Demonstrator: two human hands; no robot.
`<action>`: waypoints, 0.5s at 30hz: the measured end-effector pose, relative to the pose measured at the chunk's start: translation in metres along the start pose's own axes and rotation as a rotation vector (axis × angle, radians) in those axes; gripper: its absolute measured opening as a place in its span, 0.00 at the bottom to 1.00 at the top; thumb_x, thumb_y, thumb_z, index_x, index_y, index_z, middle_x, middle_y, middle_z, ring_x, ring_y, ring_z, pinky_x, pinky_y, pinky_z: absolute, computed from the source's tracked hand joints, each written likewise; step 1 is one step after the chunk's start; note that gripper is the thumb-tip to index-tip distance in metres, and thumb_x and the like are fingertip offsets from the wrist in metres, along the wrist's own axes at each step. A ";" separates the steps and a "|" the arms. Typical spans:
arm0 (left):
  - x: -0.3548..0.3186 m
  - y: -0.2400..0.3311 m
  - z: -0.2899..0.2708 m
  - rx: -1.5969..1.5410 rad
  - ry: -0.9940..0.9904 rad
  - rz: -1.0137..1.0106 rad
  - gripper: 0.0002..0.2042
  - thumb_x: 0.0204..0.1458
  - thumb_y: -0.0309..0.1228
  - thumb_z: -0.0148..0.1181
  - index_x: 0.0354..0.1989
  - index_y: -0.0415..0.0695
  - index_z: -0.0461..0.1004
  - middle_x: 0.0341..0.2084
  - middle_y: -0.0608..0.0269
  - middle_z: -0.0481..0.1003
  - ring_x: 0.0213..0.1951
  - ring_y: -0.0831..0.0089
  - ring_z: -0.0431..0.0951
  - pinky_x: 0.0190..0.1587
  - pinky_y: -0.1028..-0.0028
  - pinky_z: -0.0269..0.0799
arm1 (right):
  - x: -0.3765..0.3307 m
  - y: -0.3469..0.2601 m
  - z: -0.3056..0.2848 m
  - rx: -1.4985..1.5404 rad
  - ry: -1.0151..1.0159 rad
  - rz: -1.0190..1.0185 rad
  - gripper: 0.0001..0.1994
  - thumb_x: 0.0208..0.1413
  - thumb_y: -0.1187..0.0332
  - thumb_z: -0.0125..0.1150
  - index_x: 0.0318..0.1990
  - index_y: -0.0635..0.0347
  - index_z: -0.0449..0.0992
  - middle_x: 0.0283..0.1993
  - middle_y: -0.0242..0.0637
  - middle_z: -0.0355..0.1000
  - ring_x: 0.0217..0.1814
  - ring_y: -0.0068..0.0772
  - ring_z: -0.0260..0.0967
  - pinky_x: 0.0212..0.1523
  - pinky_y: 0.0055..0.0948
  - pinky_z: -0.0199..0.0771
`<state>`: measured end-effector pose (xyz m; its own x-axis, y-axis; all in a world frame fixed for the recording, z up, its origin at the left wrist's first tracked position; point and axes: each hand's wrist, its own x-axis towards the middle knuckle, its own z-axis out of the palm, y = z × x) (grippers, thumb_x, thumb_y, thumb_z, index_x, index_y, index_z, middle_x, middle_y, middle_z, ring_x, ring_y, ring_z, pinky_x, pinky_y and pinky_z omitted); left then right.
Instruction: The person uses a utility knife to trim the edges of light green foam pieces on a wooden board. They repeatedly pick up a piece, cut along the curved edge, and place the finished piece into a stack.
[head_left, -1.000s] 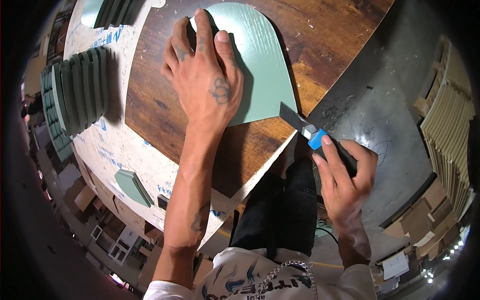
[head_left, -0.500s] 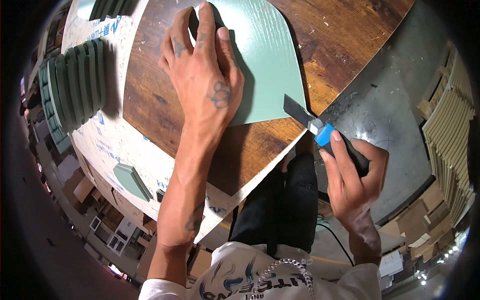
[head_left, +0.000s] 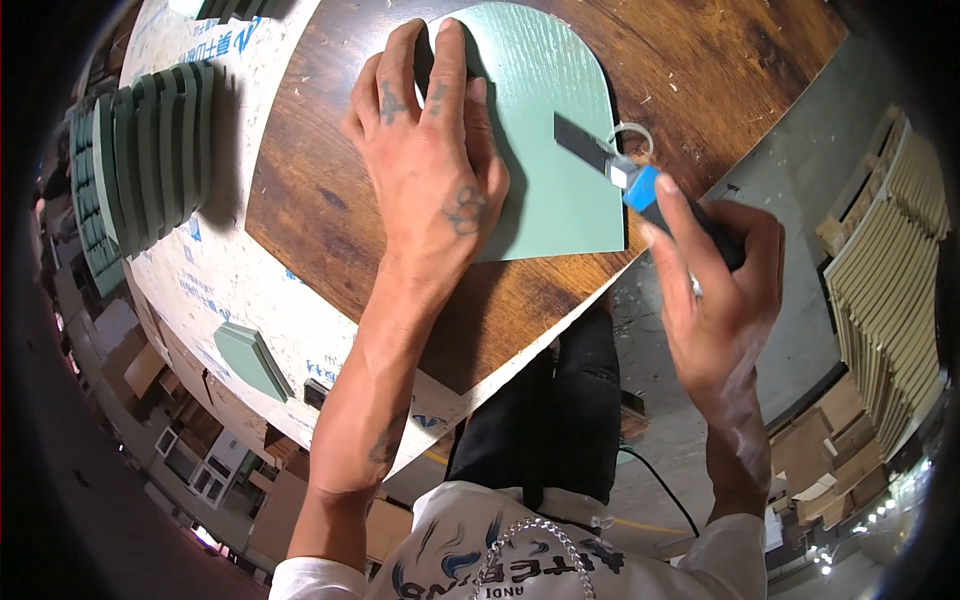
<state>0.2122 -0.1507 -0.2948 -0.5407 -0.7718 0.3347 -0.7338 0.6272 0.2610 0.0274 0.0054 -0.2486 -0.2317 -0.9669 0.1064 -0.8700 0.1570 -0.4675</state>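
Note:
A pale green panel point(head_left: 565, 215) with a rounded far end lies on the dark wood-grain board. My left hand point(head_left: 430, 150) rests on its left part, fingers stretched out and a little apart. My right hand point(head_left: 715, 270) is closed around the black handle of a utility knife point(head_left: 640, 185) with a blue collar. The knife's wide dark blade crosses the panel's right edge, its tip pointing to the far left over the green face. Beside the blade, a thin pale curl point(head_left: 635, 130) of material loops up at the edge.
The wood-grain board point(head_left: 320, 210) sits on a white printed worktable point(head_left: 235, 285). At the left stands a row of green curved pieces point(head_left: 150, 160); nearer lie small stacked green pieces point(head_left: 252, 360). Beyond the table's right edge, stacked slatted panels point(head_left: 885, 290) stand on the grey floor.
My right hand and the knife have moved away from me along the panel's right edge, and the thin curl has appeared. My left hand and the panel show slightly farther right and lower.

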 end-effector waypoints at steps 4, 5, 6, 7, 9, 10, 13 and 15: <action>0.002 0.002 0.001 0.001 0.005 -0.004 0.22 0.58 0.28 0.57 0.61 0.41 0.71 0.61 0.43 0.65 0.61 0.45 0.63 0.60 0.45 0.60 | 0.027 0.014 0.016 -0.002 0.135 -0.103 0.25 0.48 0.67 0.76 0.56 0.41 0.80 0.40 0.33 0.65 0.40 0.36 0.64 0.31 0.33 0.70; 0.002 0.002 0.001 0.001 0.012 -0.006 0.21 0.58 0.28 0.57 0.61 0.41 0.71 0.60 0.44 0.66 0.61 0.45 0.64 0.60 0.45 0.60 | 0.033 0.014 0.018 0.015 0.148 -0.107 0.25 0.48 0.68 0.76 0.56 0.41 0.80 0.40 0.33 0.65 0.40 0.36 0.64 0.31 0.33 0.70; 0.002 0.001 0.001 0.000 0.019 -0.008 0.21 0.58 0.29 0.56 0.61 0.41 0.71 0.60 0.44 0.66 0.60 0.45 0.64 0.60 0.46 0.60 | 0.037 0.013 0.018 0.032 0.161 -0.111 0.25 0.48 0.68 0.76 0.56 0.40 0.79 0.40 0.33 0.65 0.40 0.36 0.64 0.31 0.33 0.70; 0.003 0.000 0.001 -0.025 0.019 0.006 0.20 0.59 0.29 0.56 0.60 0.41 0.72 0.60 0.45 0.67 0.60 0.46 0.65 0.61 0.47 0.60 | 0.037 0.013 0.017 0.039 0.154 -0.109 0.25 0.48 0.68 0.76 0.56 0.40 0.79 0.41 0.33 0.65 0.40 0.36 0.64 0.31 0.33 0.70; 0.009 -0.005 0.002 -0.077 0.019 0.035 0.19 0.60 0.30 0.56 0.60 0.41 0.73 0.59 0.47 0.69 0.59 0.47 0.67 0.61 0.49 0.60 | 0.029 0.015 0.017 0.052 0.139 -0.104 0.24 0.48 0.68 0.76 0.56 0.40 0.79 0.41 0.32 0.65 0.41 0.36 0.65 0.31 0.33 0.71; 0.016 -0.014 0.001 -0.175 -0.005 0.096 0.18 0.61 0.32 0.55 0.59 0.41 0.74 0.58 0.51 0.72 0.59 0.51 0.69 0.62 0.52 0.61 | 0.022 0.015 0.012 0.016 0.123 -0.110 0.25 0.48 0.68 0.76 0.56 0.42 0.79 0.41 0.33 0.65 0.42 0.37 0.66 0.33 0.33 0.72; 0.034 -0.013 -0.007 -0.210 -0.085 0.166 0.22 0.62 0.36 0.55 0.63 0.43 0.70 0.57 0.53 0.73 0.61 0.53 0.68 0.64 0.52 0.57 | -0.001 0.003 0.002 0.013 0.039 -0.019 0.24 0.46 0.67 0.77 0.55 0.43 0.81 0.43 0.34 0.66 0.42 0.40 0.66 0.36 0.36 0.73; 0.026 0.004 -0.002 -0.043 -0.031 -0.101 0.24 0.61 0.35 0.55 0.62 0.34 0.68 0.56 0.42 0.70 0.59 0.49 0.68 0.64 0.45 0.54 | -0.011 0.000 0.002 -0.019 0.054 0.002 0.25 0.45 0.67 0.77 0.54 0.43 0.82 0.44 0.35 0.67 0.43 0.41 0.66 0.37 0.36 0.73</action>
<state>0.1965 -0.1682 -0.2831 -0.4780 -0.8336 0.2769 -0.7670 0.5497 0.3310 0.0310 0.0155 -0.2514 -0.2561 -0.9545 0.1527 -0.8775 0.1632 -0.4510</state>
